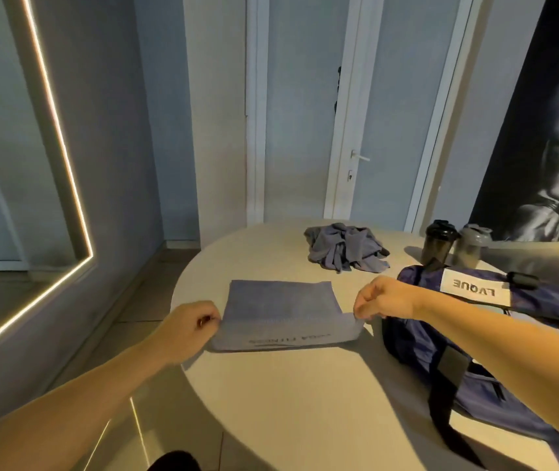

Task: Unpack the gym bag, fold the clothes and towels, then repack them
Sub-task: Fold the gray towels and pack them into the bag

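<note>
A round cream table (305,402) fills the near part of this dim blue-grey room. On its left-middle lies a blue-grey towel (281,311), spread flat, with printed lettering along its near edge. The person's left hand (190,321) has its fingers curled and pinched on the towel's near left corner. The right hand (385,299) pinches the near right corner the same way, and that corner is lifted a little off the table. I'd judge the folding is under way on this towel. The next move looks like carrying the held edge over to the far edge, which means keeping both corners level so the layers meet squarely. Beyond the towel, towards the far side, a crumpled heap of grey clothes (344,248) waits unfolded. To the right the navy gym bag (424,355) lies slack on the table, just beside the towel, so repacking seems a good way off. Two shaker bottles (439,243) stand behind the bag. Farther out there is a white door (383,130) straight ahead, a dark poster (550,130) on the right wall, and a glowing light strip (64,158) edging a panel on the left.
</note>
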